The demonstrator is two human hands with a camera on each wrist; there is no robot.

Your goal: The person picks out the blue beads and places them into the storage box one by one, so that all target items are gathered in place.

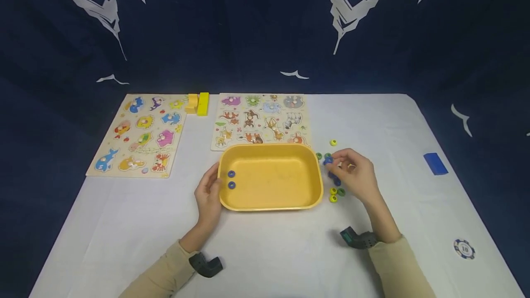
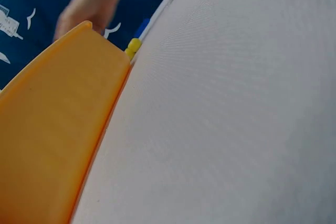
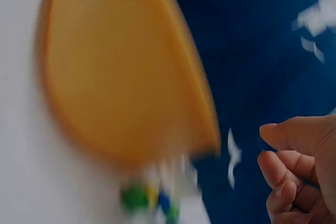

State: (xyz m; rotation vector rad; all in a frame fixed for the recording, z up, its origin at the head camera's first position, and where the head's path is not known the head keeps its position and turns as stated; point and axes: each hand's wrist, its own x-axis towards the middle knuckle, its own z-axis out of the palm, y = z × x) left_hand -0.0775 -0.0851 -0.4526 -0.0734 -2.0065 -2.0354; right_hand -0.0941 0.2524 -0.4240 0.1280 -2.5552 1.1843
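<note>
A yellow plastic tray point(image 1: 271, 202) lies on the white table, with two blue ring-shaped beads point(image 1: 232, 179) inside near its left wall. My left hand point(image 1: 209, 197) holds the tray's left end, fingers along the outside and thumb at the rim. Beyond the tray's right end, my right hand point(image 1: 357, 174) pinches a blue bead point(image 1: 328, 160) between thumb and forefinger, raised above the table. In the right wrist view only a dark sliver of that bead shows between the fingertips. Below and around this hand lie loose green, blue and yellow beads point(image 1: 333, 191).
Two wooden animal puzzle boards stand behind: a sea-animal board point(image 1: 136, 141) at left and another board point(image 1: 261, 121) touching or near the tray's back rim. Yellow blocks point(image 1: 203, 104) sit between them. Rightward lie a blue rectangle point(image 1: 435, 163) and a poker chip point(image 1: 464, 249).
</note>
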